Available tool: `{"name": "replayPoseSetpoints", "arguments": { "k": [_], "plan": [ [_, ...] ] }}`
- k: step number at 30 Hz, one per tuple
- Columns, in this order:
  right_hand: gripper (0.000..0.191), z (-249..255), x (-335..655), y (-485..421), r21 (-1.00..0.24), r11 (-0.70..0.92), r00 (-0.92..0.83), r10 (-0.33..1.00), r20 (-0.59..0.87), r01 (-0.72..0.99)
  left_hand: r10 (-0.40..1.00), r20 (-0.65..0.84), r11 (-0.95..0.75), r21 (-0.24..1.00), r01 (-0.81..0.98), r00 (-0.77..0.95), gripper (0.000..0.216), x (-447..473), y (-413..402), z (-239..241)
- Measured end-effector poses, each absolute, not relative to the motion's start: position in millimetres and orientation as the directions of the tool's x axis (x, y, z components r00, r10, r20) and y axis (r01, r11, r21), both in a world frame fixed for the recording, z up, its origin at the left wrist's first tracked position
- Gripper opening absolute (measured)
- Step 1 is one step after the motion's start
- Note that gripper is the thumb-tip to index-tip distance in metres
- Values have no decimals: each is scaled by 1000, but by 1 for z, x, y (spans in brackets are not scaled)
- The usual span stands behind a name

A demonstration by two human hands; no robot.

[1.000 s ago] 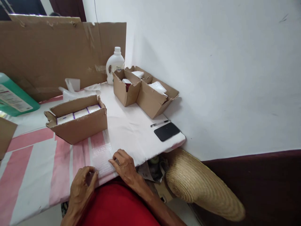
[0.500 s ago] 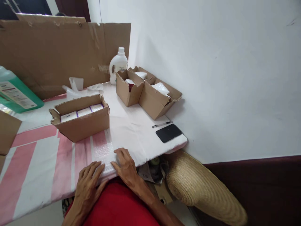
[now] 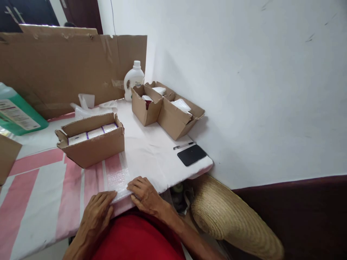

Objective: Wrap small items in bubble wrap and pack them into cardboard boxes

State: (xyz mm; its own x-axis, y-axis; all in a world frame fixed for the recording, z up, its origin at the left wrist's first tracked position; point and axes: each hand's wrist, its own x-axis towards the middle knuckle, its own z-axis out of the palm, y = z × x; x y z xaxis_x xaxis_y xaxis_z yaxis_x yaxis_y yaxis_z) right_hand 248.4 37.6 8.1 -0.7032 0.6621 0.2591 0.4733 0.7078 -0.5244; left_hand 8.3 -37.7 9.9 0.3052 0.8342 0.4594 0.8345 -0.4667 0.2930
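A clear sheet of bubble wrap (image 3: 118,177) lies on the pink-and-white striped table cloth (image 3: 40,187) at the near table edge. My left hand (image 3: 97,216) rests on the near left corner of the sheet, its fingers curled down over the edge. My right hand (image 3: 144,195) presses on the near right corner, fingers bent and close together. Just beyond the sheet stands an open cardboard box (image 3: 90,139) with white purple-edged packs inside.
Two more open cardboard boxes (image 3: 165,108) with white wrapped items sit by the wall, a white bottle (image 3: 133,79) behind them. A black phone (image 3: 192,155) and a pen (image 3: 183,146) lie at the right edge. A green jug (image 3: 16,113), cardboard sheet (image 3: 67,68), straw hat (image 3: 230,216).
My left hand went from curled to flat on the sheet, then slid back to its near corner. My right hand stayed on the right corner. The view shifted slightly.
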Motion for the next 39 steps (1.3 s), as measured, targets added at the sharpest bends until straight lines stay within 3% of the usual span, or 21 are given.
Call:
{"name": "replayPoseSetpoints", "arguments": {
  "k": [5, 9, 11, 13, 16, 19, 23, 28, 32, 39],
  "plan": [
    [23, 3, 236, 49, -706, 543, -483, 816, 317, 454, 966, 258, -163, 671, 723, -22, 31, 10, -24, 11],
    [25, -3, 216, 64, -816, 379, -320, 913, 253, 436, 966, 110, 82, 725, 683, -234, 43, 16, -9, 13],
    [26, -6, 208, 71, -805, 342, -280, 933, 228, 485, 934, 177, 111, 682, 723, -310, 50, 19, -4, 15],
    [27, -6, 202, 76, -771, 330, -260, 941, 219, 545, 875, 354, 80, 568, 819, -331, 55, 22, -2, 15],
    [24, -2, 199, 76, -716, 356, -262, 934, 245, 601, 839, 540, -101, 285, 953, -72, 52, 29, -6, 8],
    [30, 4, 198, 67, -603, 469, -308, 882, 356, 645, 856, 481, -281, 122, 952, 191, 62, 35, -13, -9],
    [61, -1, 201, 52, -428, 718, -614, 694, 377, 549, 848, 452, -339, 60, 939, 278, 69, 35, -19, -33],
    [87, -20, 211, 48, -404, 716, -682, 686, 254, 569, 872, 413, -311, 52, 949, 263, 75, 32, -18, -37],
    [86, -20, 216, 51, -426, 693, -677, 702, 218, 582, 867, 414, -318, 34, 948, 276, 79, 27, -15, -31],
    [78, -14, 226, 63, -435, 724, -724, 658, 205, 535, 714, 574, -428, -94, 899, 400, 37, 13, 8, -14]
  ]
}}
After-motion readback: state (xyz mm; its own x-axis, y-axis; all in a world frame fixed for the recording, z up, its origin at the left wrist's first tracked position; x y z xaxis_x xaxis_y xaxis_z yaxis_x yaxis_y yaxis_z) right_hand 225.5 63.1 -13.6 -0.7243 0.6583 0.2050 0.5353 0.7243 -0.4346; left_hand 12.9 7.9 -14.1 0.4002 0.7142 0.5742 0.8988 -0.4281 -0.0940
